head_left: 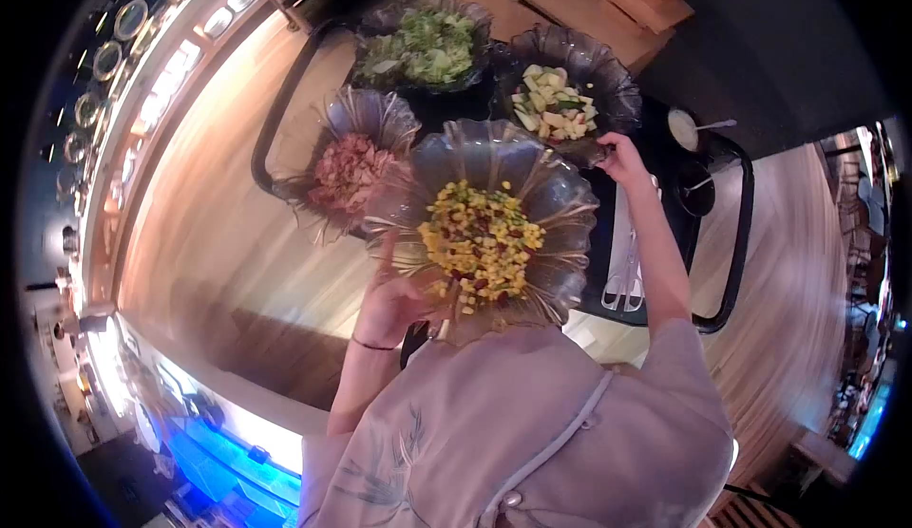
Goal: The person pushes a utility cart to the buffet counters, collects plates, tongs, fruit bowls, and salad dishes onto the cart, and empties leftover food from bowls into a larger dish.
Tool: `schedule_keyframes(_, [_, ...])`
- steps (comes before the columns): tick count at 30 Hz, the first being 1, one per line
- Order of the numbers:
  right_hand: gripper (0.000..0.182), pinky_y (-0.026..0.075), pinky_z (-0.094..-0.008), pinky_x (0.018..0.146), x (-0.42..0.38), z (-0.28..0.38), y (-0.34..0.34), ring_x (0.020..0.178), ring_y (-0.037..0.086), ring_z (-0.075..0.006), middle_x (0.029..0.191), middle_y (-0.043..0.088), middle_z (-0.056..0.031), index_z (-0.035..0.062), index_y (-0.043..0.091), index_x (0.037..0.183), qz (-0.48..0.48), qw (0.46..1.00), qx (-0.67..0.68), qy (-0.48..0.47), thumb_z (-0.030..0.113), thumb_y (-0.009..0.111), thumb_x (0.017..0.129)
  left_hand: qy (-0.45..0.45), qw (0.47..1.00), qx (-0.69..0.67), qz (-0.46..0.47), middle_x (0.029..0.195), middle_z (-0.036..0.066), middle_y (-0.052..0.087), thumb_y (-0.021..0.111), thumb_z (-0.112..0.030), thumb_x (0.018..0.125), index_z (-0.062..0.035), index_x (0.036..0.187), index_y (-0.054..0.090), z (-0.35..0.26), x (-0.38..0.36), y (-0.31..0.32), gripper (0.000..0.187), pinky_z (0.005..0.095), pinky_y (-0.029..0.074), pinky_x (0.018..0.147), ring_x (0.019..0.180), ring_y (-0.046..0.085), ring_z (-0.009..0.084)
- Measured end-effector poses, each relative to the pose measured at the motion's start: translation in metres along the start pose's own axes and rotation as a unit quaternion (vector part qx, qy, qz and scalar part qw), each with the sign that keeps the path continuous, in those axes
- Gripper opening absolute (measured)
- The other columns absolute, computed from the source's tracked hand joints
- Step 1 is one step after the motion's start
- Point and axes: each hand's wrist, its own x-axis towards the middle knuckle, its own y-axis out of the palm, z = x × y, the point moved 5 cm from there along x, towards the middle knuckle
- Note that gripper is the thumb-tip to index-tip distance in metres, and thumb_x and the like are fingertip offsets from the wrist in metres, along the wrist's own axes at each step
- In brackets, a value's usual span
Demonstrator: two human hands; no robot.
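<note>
The person's left hand (394,302), fingers spread and half open, cradles the near left side of a clear, fluted corn bowl (559,191), close to the body. The right hand (622,160), fingers curled closed, seems to pinch the near right rim of a cucumber bowl (616,77) farther off. Beyond are a bowl of pink shreds (353,175) at left, lettuce (432,46) far left, and metal utensils (622,286) on the black cart (739,253) at right. Arranging bowls seems the step in hand; the next move calls for making room while keeping the corn level.
</note>
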Motion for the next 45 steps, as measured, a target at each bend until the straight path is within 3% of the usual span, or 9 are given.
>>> schedule_keyframes(8, [0.029,0.049,-0.0466,0.073,0.009,0.007,0.015,0.084,0.057,-0.0302,0.095,0.055,-0.0157,-0.0058,0.049,0.091,-0.052,0.998,-0.019,0.009,-0.002,0.045,0.063,-0.037,0.999,0.016,-0.016,0.082,0.008,0.049,0.043,0.008,0.060,-0.0252,0.127,0.021,0.021,0.013,-0.032,0.078,0.0332,0.049,0.052,0.061,0.051,0.0186])
schedule_keyframes(19, [0.036,0.046,-0.0456,0.080,-0.069,0.030,0.032,0.090,0.055,-0.0319,0.101,0.052,-0.0182,-0.0067,0.046,0.097,-0.093,0.994,0.046,-0.037,-0.005,0.044,0.061,-0.066,0.996,0.052,-0.034,0.092,0.013,0.050,0.041,0.008,0.059,-0.0270,0.133,0.011,0.046,0.046,-0.065,0.087,0.0364,0.050,0.052,0.061,0.054,0.0218])
schedule_keyframes(21, [0.035,0.046,-0.0454,0.081,-0.099,0.036,0.036,0.090,0.054,-0.0312,0.100,0.052,-0.0177,-0.0061,0.046,0.096,-0.124,0.989,0.053,-0.061,-0.005,0.044,0.060,-0.009,0.999,0.038,0.036,0.100,0.019,0.052,0.042,0.006,0.059,-0.0307,0.132,0.007,0.053,0.063,-0.070,0.089,0.0483,0.051,0.062,0.065,0.057,0.0279])
schedule_keyframes(26, [0.029,0.051,-0.0363,0.062,-0.147,0.039,0.038,0.076,0.058,-0.0261,0.086,0.056,-0.0116,-0.0027,0.050,0.089,-0.108,0.990,0.023,-0.089,-0.001,0.047,0.060,0.049,0.991,0.040,0.114,0.124,0.019,0.035,0.040,0.006,0.059,-0.0347,0.132,0.006,0.055,0.102,-0.061,0.090,0.0510,0.048,0.069,0.101,0.049,0.0370])
schedule_keyframes(33, [0.027,0.050,-0.0317,0.059,-0.189,0.019,0.054,0.068,0.058,-0.0205,0.081,0.058,-0.0089,-0.0003,0.052,0.084,-0.115,0.985,-0.037,-0.121,-0.003,0.048,0.057,0.033,0.990,-0.063,0.118,0.116,0.013,0.041,0.044,0.006,0.067,-0.0355,0.129,0.014,0.080,0.163,-0.018,0.080,0.0479,0.047,0.073,0.095,0.051,0.0305])
schedule_keyframes(35, [0.028,0.050,-0.0328,0.059,-0.180,0.003,0.047,0.065,0.058,-0.0212,0.078,0.057,-0.0086,-0.0005,0.052,0.083,-0.097,0.990,-0.019,-0.099,-0.004,0.049,0.055,0.037,0.990,-0.037,0.134,0.120,0.011,0.041,0.044,-0.004,0.074,-0.0293,0.128,0.021,0.081,0.170,-0.010,0.064,0.0530,0.043,0.077,0.100,0.048,0.0298])
schedule_keyframes(37, [0.027,0.050,-0.0334,0.058,-0.171,-0.012,0.053,0.063,0.058,-0.0207,0.076,0.057,-0.0079,-0.0001,0.052,0.082,-0.069,0.995,-0.002,-0.065,-0.004,0.049,0.056,-0.054,0.972,-0.157,0.168,0.120,0.009,0.044,0.038,-0.019,0.079,-0.0200,0.125,0.034,0.083,0.173,-0.012,0.045,0.0554,0.035,0.084,0.105,0.046,0.0281])
schedule_keyframes(38, [0.026,0.050,-0.0340,0.057,-0.164,-0.020,0.049,0.063,0.057,-0.0207,0.076,0.057,-0.0078,0.0001,0.053,0.081,-0.075,0.996,-0.001,-0.056,-0.004,0.049,0.056,-0.034,0.983,-0.103,0.151,0.118,0.009,0.047,0.031,-0.040,0.081,-0.0115,0.117,0.045,0.081,0.171,-0.018,0.048,0.0564,0.029,0.089,0.110,0.042,0.0300])
schedule_keyframes(45, [0.024,0.049,-0.0359,0.055,-0.133,-0.039,0.037,0.065,0.058,-0.0202,0.077,0.056,-0.0068,0.0012,0.052,0.080,-0.061,0.998,-0.004,-0.014,-0.005,0.048,0.057,0.033,0.991,-0.095,0.089,0.125,0.010,0.041,0.034,-0.053,0.078,-0.0117,0.123,0.038,0.062,0.173,-0.032,0.061,0.0516,0.027,0.093,0.114,0.039,0.0292])
